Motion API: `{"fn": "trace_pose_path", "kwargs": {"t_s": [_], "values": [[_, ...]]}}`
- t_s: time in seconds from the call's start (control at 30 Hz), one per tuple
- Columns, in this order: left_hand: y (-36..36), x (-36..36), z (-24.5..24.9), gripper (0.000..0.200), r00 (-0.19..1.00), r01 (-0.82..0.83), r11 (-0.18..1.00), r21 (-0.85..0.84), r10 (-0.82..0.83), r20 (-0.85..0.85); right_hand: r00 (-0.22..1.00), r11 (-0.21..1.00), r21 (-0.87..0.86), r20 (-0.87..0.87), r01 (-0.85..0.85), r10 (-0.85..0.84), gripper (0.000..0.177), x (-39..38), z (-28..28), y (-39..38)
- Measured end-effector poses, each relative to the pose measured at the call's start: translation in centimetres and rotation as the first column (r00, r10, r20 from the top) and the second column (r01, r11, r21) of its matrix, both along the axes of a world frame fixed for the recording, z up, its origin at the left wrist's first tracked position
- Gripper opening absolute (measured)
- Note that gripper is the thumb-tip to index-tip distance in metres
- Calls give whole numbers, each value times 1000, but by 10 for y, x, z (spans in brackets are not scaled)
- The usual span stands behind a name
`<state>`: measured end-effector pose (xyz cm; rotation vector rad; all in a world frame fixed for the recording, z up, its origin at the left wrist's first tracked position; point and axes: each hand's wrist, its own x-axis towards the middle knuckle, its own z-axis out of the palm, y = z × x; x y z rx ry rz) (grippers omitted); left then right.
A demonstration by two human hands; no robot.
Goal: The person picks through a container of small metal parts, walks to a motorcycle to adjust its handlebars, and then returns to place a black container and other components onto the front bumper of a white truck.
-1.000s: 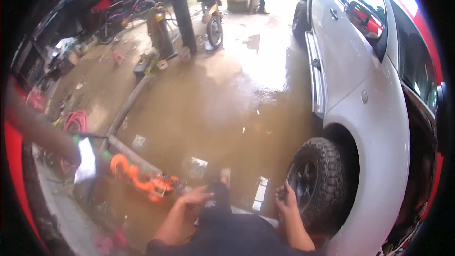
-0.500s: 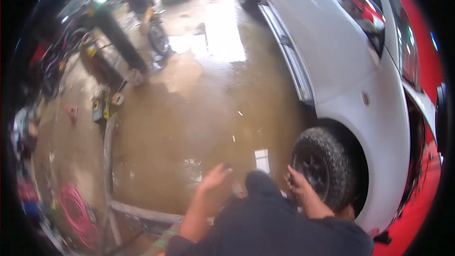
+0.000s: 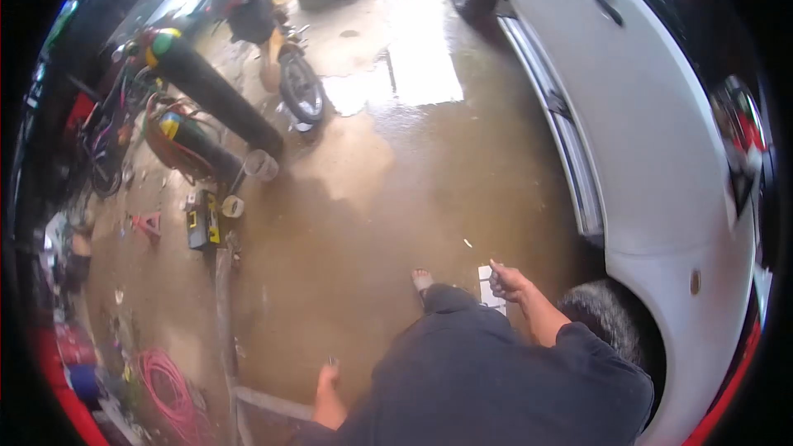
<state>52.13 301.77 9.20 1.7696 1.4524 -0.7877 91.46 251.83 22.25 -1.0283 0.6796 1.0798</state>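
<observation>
My left hand [image 3: 329,374] hangs low beside my dark shirt, above the wet brown floor. Its fingers are closed around something small and dark that I cannot make out. On the other side, my right hand [image 3: 510,282] is raised near the front tyre [image 3: 601,314] of the white vehicle [image 3: 652,140]. Its fingers are curled with the thumb on top, and what they hold, if anything, is hidden. One bare foot [image 3: 422,279] shows on the floor between the hands.
Gas cylinders [image 3: 211,87] stand at the upper left, near a motorcycle [image 3: 285,66]. A toolbox [image 3: 201,221], a red jack stand [image 3: 148,225] and a pink hose coil [image 3: 172,392] lie left of a metal bar [image 3: 225,314]. A side step [image 3: 560,128] runs along the vehicle.
The view has shifted, with the vehicle and tyre now farther right and lower. My left hand has dropped lower and away from my right hand. A bare foot has come into clear view.
</observation>
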Motion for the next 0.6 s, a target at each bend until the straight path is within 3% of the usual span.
{"fn": "trace_pose_path", "kwargs": {"t_s": [0.03,0.1,0.13,0.2,0.23,0.37,0.4,0.43,0.47,0.5,0.53,0.57,0.6], "values": [[-4,-22,4,53,979,117,992,39,-109,-174,998,998,9,43,-54,54,42,34,7,16],[-28,-39,56,58,998,3,1000,-22,-4,-65,993,997,-12,82,-83,83,43,97,31,49],[-36,-36,46,59,929,-188,979,-76,152,-337,989,997,-24,125,-76,79,43,130,42,66],[-45,-52,31,55,975,-22,993,-117,-5,-220,967,992,-15,219,-128,128,44,180,52,89],[-46,-38,18,55,980,-28,992,-127,2,-201,939,988,6,311,-156,146,45,211,53,103],[0,82,-47,52,991,45,994,-103,-57,-117,935,987,-79,318,-142,160,45,297,39,149],[19,119,-66,51,989,130,990,-62,-134,-69,945,985,-110,287,-130,157,45,313,31,158],[38,159,-87,51,946,323,941,102,-325,2,956,984,-140,255,-114,147,45,331,22,169],[70,198,-93,51,974,225,974,13,-225,20,962,985,-147,242,-91,125,45,345,15,175],[101,287,-10,51,992,121,990,-71,-120,23,974,984,-166,205,-65,100,45,346,11,176],[143,347,-51,47,989,-7,986,-164,-18,-146,984,977,-212,168,-13,50,46,357,11,187],[183,400,-65,42,961,250,956,-153,-264,-82,992,961,-274,127,34,1,48,355,23,186],[213,469,-41,40,892,450,891,-62,-452,-14,999,950,-311,36,-7,19,47,357,32,182]]}}
